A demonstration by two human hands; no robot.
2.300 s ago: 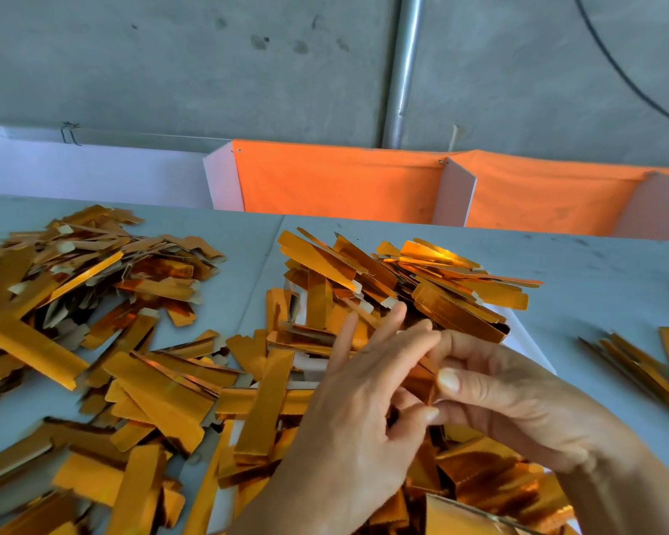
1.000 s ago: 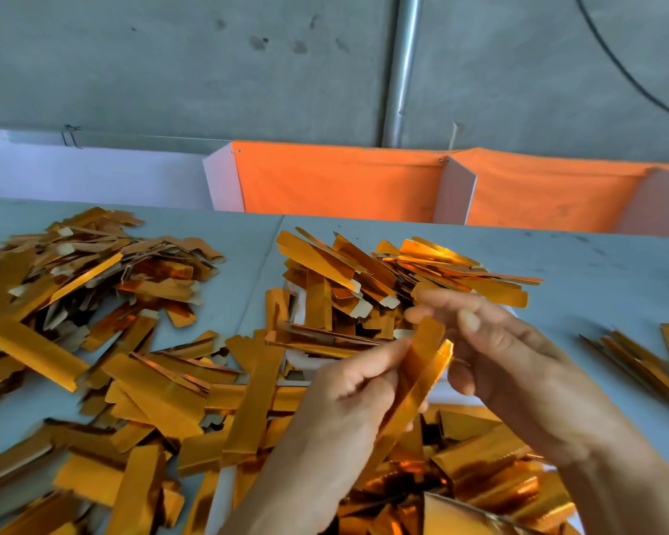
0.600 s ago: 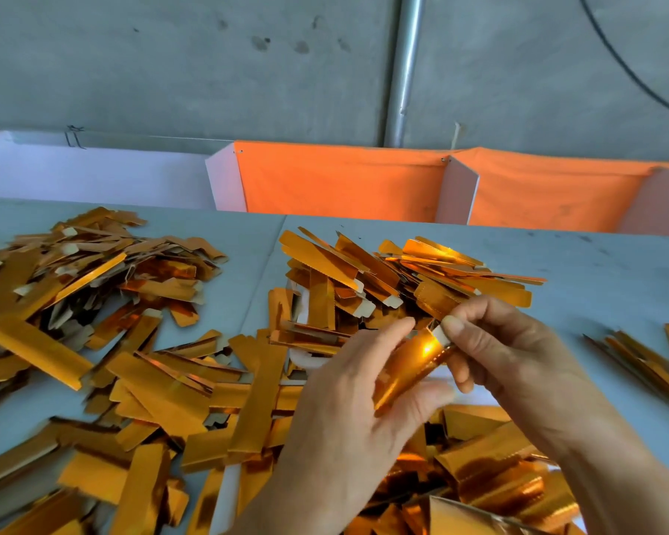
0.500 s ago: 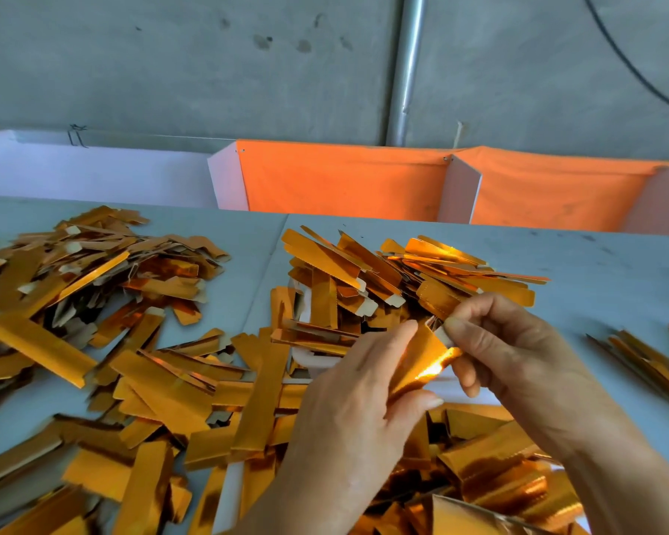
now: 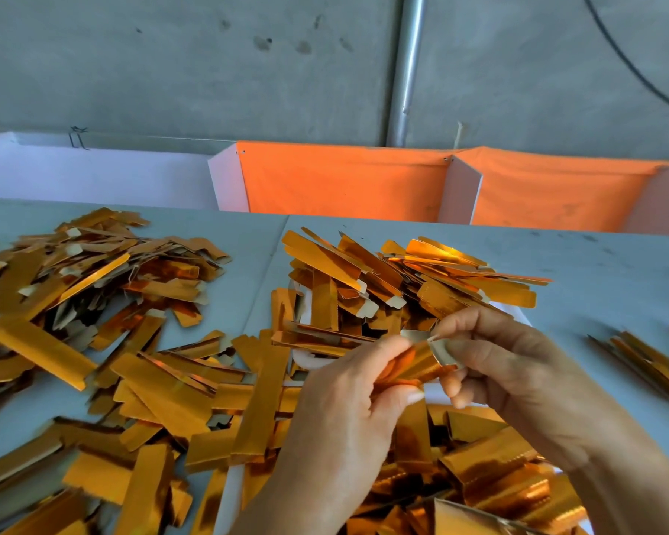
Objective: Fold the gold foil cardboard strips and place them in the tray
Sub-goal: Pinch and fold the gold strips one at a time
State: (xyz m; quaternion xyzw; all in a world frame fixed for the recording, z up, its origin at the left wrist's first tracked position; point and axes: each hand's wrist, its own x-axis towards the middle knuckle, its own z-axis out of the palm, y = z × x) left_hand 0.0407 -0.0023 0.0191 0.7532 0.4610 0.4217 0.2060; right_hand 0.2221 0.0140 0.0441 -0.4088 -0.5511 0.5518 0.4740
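Note:
Both hands hold one gold foil strip (image 5: 416,364) above the table's middle. My left hand (image 5: 348,411) pinches its lower left end between thumb and fingers. My right hand (image 5: 506,364) pinches the upper right end, where the grey cardboard back is bent over in a flap. A white tray (image 5: 309,359) lies under the hands, mostly buried under gold strips (image 5: 383,276); folded gold pieces (image 5: 491,476) fill its near part.
A wide heap of loose gold strips (image 5: 93,310) covers the left of the grey table (image 5: 595,272). A few more strips (image 5: 649,361) lie at the right edge. Orange and white partitions (image 5: 344,183) stand along the table's far side below a concrete wall.
The strip has been bent shorter between the hands, and its right end is now folded over, showing the grey back. Both hands stayed over the tray.

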